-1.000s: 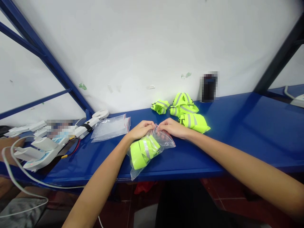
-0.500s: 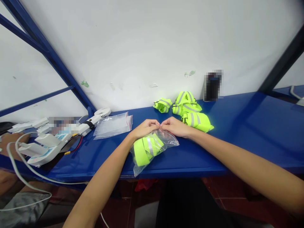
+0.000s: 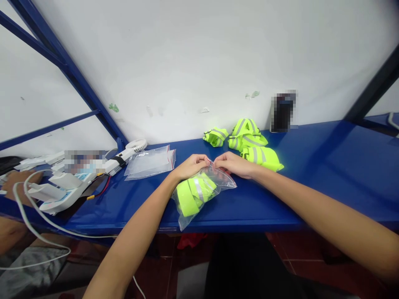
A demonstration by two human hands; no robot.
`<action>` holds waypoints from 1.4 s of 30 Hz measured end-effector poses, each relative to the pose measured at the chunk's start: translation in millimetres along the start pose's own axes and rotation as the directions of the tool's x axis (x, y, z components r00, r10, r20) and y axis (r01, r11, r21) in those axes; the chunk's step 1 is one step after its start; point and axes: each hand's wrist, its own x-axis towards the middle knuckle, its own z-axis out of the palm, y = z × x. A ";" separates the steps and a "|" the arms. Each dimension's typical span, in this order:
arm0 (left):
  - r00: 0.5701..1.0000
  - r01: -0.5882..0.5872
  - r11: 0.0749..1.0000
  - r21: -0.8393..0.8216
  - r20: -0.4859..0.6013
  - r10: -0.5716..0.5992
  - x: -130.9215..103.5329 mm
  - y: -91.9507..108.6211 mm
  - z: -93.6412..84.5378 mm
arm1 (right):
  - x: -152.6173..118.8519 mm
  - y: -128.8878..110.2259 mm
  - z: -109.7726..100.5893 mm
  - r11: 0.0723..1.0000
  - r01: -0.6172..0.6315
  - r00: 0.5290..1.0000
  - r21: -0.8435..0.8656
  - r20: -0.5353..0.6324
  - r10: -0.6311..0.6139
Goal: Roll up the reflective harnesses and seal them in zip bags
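Observation:
A clear zip-lock bag lies near the front edge of the blue table, with a folded neon-yellow reflective strap inside it. My left hand pinches the red-lined mouth of the bag at its upper corner. My right hand has its fingers closed on the same red-lined edge, a little to the right. Behind my right hand sit more yellow reflective bundles: a small one, a looser one and a folded one close to my right forearm.
Flat clear bags lie left of my hands, beside a white handheld fan. Further left are a white power strip with plugs, a white cable and another person's hand. A dark pixelated object leans on the wall.
My right hand has shifted slightly right along the bag's mouth, opening a small gap between the hands. My left hand stays on the corner. The view has tilted a little.

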 end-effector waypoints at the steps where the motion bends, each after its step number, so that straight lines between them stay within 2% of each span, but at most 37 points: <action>1: 1.000 0.007 1.000 -0.004 0.000 -0.007 0.1 0.2 0.1 | -0.2 -0.3 0.4 1.000 0.001 1.000 -0.001 -0.003 -0.001; 7: 0.996 -0.025 1.000 -0.017 0.079 0.027 -0.7 0.2 -0.4 | -2.9 -0.6 0.7 0.994 0.043 0.999 -0.105 -0.023 -0.046; 10: 0.995 -0.058 0.998 -0.011 0.076 0.059 -0.9 -0.5 -1.4 | -2.4 0.3 -0.5 0.991 0.041 0.999 -0.128 -0.025 -0.044; 15: 0.999 -0.033 0.999 -0.002 0.030 0.033 -1.0 -0.4 -2.2 | 0.5 1.7 -2.0 0.999 0.012 0.999 -0.048 0.044 -0.010; 20: 0.999 -0.008 0.998 -0.054 0.048 0.011 -0.6 0.2 -1.8 | 0.7 2.2 -2.5 0.999 -0.022 0.995 -0.028 0.095 0.025; 25: 1.000 -0.017 0.996 -0.090 0.008 0.018 0.8 -6.6 -7.2 | -0.8 3.7 -3.3 0.999 -0.034 0.994 0.011 0.107 0.033; 31: 0.999 -0.005 0.997 -0.074 -0.041 0.002 2.4 -14.3 -13.8 | -1.0 3.2 -0.8 0.995 0.051 0.993 0.085 0.101 -0.059; 37: 0.997 0.005 0.998 -0.061 -0.077 -0.010 2.5 -13.2 -12.7 | -2.5 -2.7 -1.8 0.995 -0.073 0.991 0.066 0.118 0.065; 42: 0.997 0.008 0.998 -0.061 -0.080 -0.013 2.3 -15.1 -12.4 | -3.0 -4.0 -3.9 0.991 -0.121 0.985 0.051 0.133 0.113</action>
